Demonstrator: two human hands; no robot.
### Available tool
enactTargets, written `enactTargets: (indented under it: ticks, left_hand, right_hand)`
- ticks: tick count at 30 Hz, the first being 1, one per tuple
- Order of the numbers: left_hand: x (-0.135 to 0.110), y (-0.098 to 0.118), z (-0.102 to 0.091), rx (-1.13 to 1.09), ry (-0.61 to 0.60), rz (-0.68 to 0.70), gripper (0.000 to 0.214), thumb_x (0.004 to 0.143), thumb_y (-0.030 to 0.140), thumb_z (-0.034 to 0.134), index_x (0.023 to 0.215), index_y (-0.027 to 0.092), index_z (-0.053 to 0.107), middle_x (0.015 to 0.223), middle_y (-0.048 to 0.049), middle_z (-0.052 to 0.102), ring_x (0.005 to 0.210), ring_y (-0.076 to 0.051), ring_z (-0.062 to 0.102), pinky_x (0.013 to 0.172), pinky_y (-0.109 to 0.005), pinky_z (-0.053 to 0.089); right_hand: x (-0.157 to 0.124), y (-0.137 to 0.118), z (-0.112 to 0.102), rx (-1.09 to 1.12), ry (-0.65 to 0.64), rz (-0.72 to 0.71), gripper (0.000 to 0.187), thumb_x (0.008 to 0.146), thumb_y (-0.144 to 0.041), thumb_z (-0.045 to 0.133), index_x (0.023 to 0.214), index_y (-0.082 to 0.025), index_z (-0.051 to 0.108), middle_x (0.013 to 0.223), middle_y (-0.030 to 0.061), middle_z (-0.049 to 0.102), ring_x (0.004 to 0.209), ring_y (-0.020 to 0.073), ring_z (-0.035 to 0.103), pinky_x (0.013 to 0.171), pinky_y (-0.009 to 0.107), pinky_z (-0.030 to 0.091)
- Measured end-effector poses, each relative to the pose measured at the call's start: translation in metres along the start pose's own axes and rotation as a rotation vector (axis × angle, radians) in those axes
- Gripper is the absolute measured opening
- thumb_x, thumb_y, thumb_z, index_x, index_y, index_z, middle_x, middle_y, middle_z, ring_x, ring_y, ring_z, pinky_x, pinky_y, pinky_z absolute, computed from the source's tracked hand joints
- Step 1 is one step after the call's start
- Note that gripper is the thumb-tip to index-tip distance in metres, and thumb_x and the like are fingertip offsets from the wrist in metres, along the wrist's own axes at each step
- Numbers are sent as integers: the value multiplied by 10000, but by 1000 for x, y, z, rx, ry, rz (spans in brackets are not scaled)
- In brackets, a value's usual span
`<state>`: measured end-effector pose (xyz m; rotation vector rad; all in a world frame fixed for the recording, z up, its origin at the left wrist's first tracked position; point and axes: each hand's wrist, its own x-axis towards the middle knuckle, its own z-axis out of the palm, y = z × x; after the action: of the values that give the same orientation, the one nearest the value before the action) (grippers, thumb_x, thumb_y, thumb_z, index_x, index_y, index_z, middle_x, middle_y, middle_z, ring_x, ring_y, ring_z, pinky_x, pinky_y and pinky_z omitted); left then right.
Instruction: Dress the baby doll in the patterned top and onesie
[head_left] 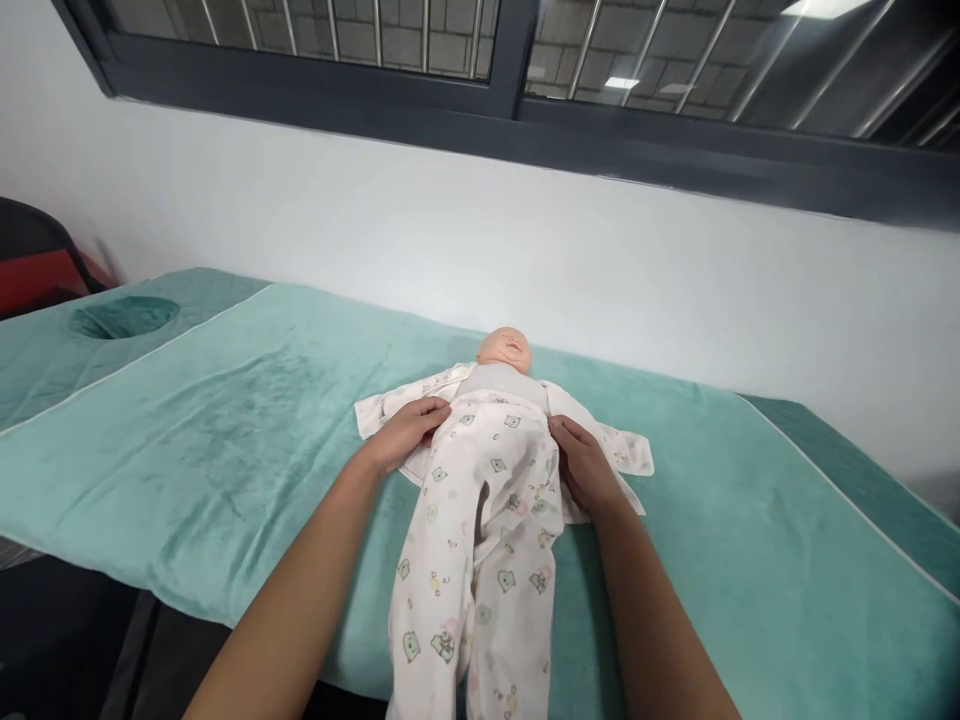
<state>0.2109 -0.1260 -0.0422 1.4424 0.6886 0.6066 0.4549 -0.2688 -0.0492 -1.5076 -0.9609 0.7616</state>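
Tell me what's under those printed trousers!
The green cover is there, with edges of a white jacket poking out beside the printed trousers. The doll shows above the waistband; below that it's covered, so I can't see any legs.

Cut off by the lower edge: trousers [442,540] at the leg ends, and both forearms; obscured beneath clothing: lower body and arms of the doll [504,348]; partly concealed: fingers of the left hand [405,435] and right hand [586,468]; too small to tell: prints on the jacket [634,455] sleeves; cropped by the left edge, too incomplete to identify: black-and-red object [34,240]; truncated above: window [506,100].
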Motion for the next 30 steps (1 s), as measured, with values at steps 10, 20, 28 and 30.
enactTargets:
  ticks: [10,20,28,30]
  left_hand:
    - [-9,4,-13,-141,-238,-98,349,627,128,706,973,151,672,1007,-56,689,946,-193,616,845,-302,462]
    - [-8,-2,-1,-19,-78,12,115,729,243,653,793,167,594,758,31,573,701,-114,508,644,-235,368]
    - [4,-15,22,-178,162,172,271,739,263,679,738,208,414,633,82,393,552,-81,331,494,-202,260]
    - [5,-17,25,-253,144,178,269,748,274,686,758,210,425,635,80,411,546,-80,347,492,-201,267]
  right_hand:
    - [-12,-10,-15,340,-310,180,185,736,-300,798,840,-202,679,825,-8,637,742,136,565,697,273,455]
    - [-5,8,-3,322,-112,123,242,714,-274,755,718,-218,519,619,-74,519,533,92,412,504,223,313]
    - [-7,-4,13,308,40,3,240,633,-222,740,768,-230,542,748,-56,609,643,131,506,583,250,389]
    - [-8,-8,14,305,64,-22,238,632,-229,734,796,-233,561,781,-44,632,676,146,527,615,264,407]
